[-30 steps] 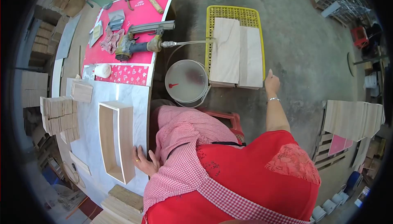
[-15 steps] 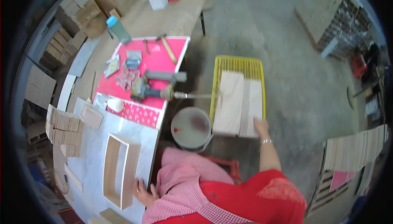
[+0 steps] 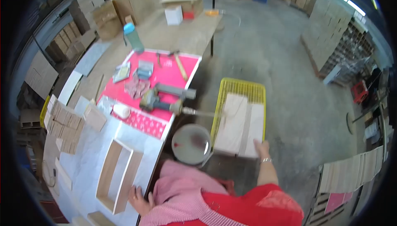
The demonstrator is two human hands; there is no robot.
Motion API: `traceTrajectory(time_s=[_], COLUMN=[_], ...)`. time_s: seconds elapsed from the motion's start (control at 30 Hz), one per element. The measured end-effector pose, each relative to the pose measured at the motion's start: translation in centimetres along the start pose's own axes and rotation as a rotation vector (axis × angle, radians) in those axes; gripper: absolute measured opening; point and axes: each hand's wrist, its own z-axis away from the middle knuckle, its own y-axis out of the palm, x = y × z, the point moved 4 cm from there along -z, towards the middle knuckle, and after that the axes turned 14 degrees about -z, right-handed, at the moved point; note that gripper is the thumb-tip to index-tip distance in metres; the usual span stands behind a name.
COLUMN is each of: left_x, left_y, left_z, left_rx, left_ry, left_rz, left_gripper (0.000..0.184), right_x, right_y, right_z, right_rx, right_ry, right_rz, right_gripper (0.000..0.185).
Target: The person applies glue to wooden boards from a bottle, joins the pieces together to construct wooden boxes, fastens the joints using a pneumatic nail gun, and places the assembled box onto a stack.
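My right hand (image 3: pixel 262 150) grips the near right corner of a pale wooden board (image 3: pixel 255 124). That board lies beside another wooden board (image 3: pixel 232 122) on the yellow plastic basket (image 3: pixel 244 86), with a darker strip between them. My left hand (image 3: pixel 139 200) rests at the table edge, fingers apart, by the near right corner of a rectangular wooden frame (image 3: pixel 129 179). The fingertips are close to the frame's side; whether they touch it I cannot tell. The frame lies on the grey-white tabletop.
A pneumatic nail gun (image 3: pixel 165 103) lies on the pink sheet (image 3: pixel 165 71), near a hammer (image 3: pixel 180 67), a white bottle (image 3: pixel 121 110) and a cloth (image 3: pixel 137 88). A bucket (image 3: pixel 191 145) stands between table and basket. Stacked wood pieces (image 3: pixel 64 124) are at left; a blue-capped bottle (image 3: pixel 133 38) stands behind.
The view has tilted up, so the table, basket and bucket sit lower in the picture. Both hands keep their places, right at the board's corner, left by the frame.
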Motion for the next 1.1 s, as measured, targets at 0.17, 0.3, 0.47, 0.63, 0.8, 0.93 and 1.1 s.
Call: traceTrajectory(time_s=[0.17, 0.3, 0.47, 0.63, 0.8, 0.93, 1.1], left_x=[-0.5, -0.6, -0.5, -0.6, -0.5, -0.5, -0.5], left_y=[-0.5, -0.7, -0.4, -0.4, -0.5, -0.6, -0.5], left_z=[-0.6, -0.7, -0.6, -0.6, -0.5, -0.6, -0.6], left_rx=[0.022, 0.039, 0.032, 0.032, 0.038, 0.043, 0.042], left_ry=[0.016, 0.019, 0.015, 0.03, 0.026, 0.017, 0.031], left_rz=[-0.044, -0.062, -0.062, -0.084, -0.097, -0.092, -0.096], left_gripper=[0.051, 0.051, 0.052, 0.052, 0.052, 0.052, 0.051], right_x=[1.6, 2.8, 4.5, 6.8, 9.3, 9.7, 8.7], right_y=[-0.4, -2.0, -4.8, -4.2, 1.6, 4.5, 6.2], right_z=[0.1, 1.1, 0.8, 2.9, 6.3, 7.0, 6.3], right_rx=[0.047, -0.064, -0.165, -0.105, -0.052, 0.02, 0.074], right_ry=[-0.214, -0.229, -0.3, -0.305, -0.311, -0.253, -0.206], right_rz=[-0.04, -0.014, -0.04, -0.269, -0.34, -0.335, -0.366], right_gripper=[0.073, 0.069, 0.062, 0.057, 0.062, 0.062, 0.063])
